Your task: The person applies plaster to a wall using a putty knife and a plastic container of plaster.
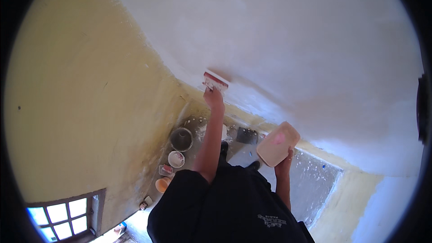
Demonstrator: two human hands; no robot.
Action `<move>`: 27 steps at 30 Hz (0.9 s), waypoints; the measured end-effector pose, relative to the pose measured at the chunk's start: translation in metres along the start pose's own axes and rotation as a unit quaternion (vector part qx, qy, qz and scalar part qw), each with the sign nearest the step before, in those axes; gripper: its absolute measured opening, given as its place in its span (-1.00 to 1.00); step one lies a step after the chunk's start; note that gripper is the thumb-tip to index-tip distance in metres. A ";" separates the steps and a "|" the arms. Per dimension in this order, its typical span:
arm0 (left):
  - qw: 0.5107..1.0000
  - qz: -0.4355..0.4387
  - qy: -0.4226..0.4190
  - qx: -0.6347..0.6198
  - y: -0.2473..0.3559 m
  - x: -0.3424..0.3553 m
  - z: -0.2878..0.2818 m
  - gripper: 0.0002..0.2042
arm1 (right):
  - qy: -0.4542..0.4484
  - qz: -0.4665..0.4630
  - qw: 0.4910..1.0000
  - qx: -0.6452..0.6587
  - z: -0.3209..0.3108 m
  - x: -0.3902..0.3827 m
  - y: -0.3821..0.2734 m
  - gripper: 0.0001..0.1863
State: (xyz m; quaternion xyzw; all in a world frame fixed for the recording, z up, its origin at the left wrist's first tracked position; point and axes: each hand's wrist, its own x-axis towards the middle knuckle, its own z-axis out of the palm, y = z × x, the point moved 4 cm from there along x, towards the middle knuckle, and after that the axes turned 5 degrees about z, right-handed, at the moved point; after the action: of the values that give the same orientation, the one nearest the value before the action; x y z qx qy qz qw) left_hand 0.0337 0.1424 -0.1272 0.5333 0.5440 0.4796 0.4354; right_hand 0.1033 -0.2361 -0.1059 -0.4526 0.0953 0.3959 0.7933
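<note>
the left hand [213, 98] grasps a putty spreader [215, 81] at the white wall [306, 36], its long blade slanting down rightward, edge facing away; the right hand [285, 161] grips a beige rectangular tray [275, 147], long axis tilting up rightward.

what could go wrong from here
The right hand holds the tray near one edge only, so it might tip. The left hand has the scraper near where the white coat meets the yellow wall, so white could smear over. A step left might knock the dark bucket on the floor.
</note>
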 end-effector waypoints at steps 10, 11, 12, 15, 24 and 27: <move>0.995 0.090 0.010 -0.029 0.125 -0.029 0.017 -0.86 | 0.008 -0.003 1.000 0.026 -0.063 -0.036 -0.022 -0.41; 0.995 0.092 0.007 -0.030 0.135 -0.036 0.016 -0.86 | 0.009 -0.005 1.000 0.029 -0.070 -0.038 -0.022 -0.41; 0.993 0.107 0.011 -0.050 0.145 -0.040 0.012 -0.86 | 0.002 -0.006 1.000 0.027 -0.073 -0.037 -0.021 -0.40; 0.987 0.156 0.003 -0.039 0.177 -0.067 0.016 -0.85 | 0.013 -0.007 1.000 0.027 -0.084 -0.040 -0.026 -0.38; 0.963 0.256 -0.080 0.029 0.189 -0.162 0.021 -0.77 | 0.006 0.010 0.999 0.040 -0.099 -0.029 -0.038 -0.36; 0.955 0.281 -0.091 0.016 0.145 -0.150 0.005 -0.78 | 0.002 0.011 0.999 0.038 -0.099 -0.029 -0.038 -0.35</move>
State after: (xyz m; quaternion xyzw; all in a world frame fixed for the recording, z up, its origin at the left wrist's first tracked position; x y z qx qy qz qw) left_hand 0.0698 -0.0115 0.0094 0.7131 0.3378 0.5233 0.3218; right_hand 0.1314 -0.3404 -0.1232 -0.4219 0.1171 0.3997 0.8053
